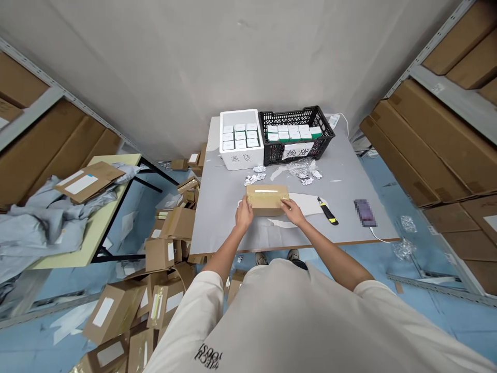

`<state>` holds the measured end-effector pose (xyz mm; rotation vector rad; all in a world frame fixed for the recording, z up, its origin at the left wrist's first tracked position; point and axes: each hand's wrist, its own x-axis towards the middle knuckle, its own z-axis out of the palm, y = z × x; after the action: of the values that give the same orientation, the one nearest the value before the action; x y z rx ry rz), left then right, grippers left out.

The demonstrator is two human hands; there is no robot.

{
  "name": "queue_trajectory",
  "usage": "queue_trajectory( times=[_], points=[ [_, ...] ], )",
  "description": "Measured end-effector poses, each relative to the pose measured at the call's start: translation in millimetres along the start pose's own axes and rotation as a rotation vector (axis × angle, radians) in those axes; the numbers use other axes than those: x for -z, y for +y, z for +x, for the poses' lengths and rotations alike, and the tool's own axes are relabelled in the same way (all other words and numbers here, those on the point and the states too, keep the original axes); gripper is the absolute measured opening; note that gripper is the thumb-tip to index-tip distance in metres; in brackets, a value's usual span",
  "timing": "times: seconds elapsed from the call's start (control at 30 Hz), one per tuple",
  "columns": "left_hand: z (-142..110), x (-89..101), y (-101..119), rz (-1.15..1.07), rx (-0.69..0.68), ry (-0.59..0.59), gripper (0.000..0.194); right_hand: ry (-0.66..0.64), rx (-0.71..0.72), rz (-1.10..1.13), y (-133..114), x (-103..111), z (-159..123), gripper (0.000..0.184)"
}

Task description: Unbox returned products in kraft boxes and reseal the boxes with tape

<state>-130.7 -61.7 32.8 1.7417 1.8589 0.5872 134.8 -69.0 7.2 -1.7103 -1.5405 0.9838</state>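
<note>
A small brown cardboard box [267, 199], sealed with clear tape along its top, lies on the grey table [217, 217] in front of me. My left hand [244, 213] grips its left end with curled fingers. My right hand [293, 211] holds its right end, fingers pressed to the near edge. Both forearms reach up from the bottom of the view.
A yellow-and-black utility knife [327, 211] and a phone [364, 213] on a cable lie right of the box. Behind it are scraps of crumpled tape [306, 171], a white foam box [240, 137] and a black crate [297, 133], both holding small white packs. Cardboard boxes [155, 290] pile on the floor left.
</note>
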Motion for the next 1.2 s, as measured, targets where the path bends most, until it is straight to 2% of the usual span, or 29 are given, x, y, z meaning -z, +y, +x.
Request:
queue_trajectory(
  times=[0.13, 0.33, 0.47, 0.53, 0.63, 0.73, 0.87, 0.97, 1.07, 1.2],
  points=[
    [3.3, -24.1, -2.6, -0.118, -0.034, -0.059, 0.057, 0.089, -0.036, -0.05, 8.5, 14.9, -3.1, 0.05],
    [2.2, -62.3, 13.5, -0.194, -0.097, -0.089, 0.054, 0.112, -0.014, -0.022, 44.7, 51.4, -6.3, 0.045],
    [-6.8, -69.5, 28.2, -0.042, -0.161, 0.028, 0.048, 0.085, 0.017, 0.029, 69.8, 65.8, -9.1, 0.04],
    [-12.4, -71.0, 39.9, 0.054, -0.234, 0.066, 0.046, 0.098, 0.022, 0.065, 83.4, 74.5, -10.1, 0.039],
    [-19.0, -77.1, 61.6, 0.119, -0.367, 0.027, 0.047, 0.166, -0.043, 0.07, 108.8, 93.7, -10.4, 0.04],
    [-23.3, -89.0, 79.9, 0.153, -0.424, -0.033, 0.049, 0.209, -0.176, -0.024, 140.3, 118.9, -9.5, 0.041],
    [-28.7, -104.9, 90.8, 0.217, -0.404, -0.059, 0.056, 0.182, -0.305, -0.227, 182.8, 150.3, -7.8, 0.042],
    [-32.0, -112.1, 94.3, 0.256, -0.386, -0.058, 0.06, 0.12, -0.366, -0.364, 207.7, 165.2, -5.2, 0.046],
    [-33.3, -116.8, 100.2, 0.269, -0.342, -0.063, 0.061, 0.043, -0.387, -0.451, 223.8, 172.1, -0.2, 0.049],
    [-34.2, -121.9, 110.4, 0.261, -0.255, -0.074, 0.062, -0.014, -0.383, -0.512, 233.3, 173.0, 7.9, 0.05]
  ],
)
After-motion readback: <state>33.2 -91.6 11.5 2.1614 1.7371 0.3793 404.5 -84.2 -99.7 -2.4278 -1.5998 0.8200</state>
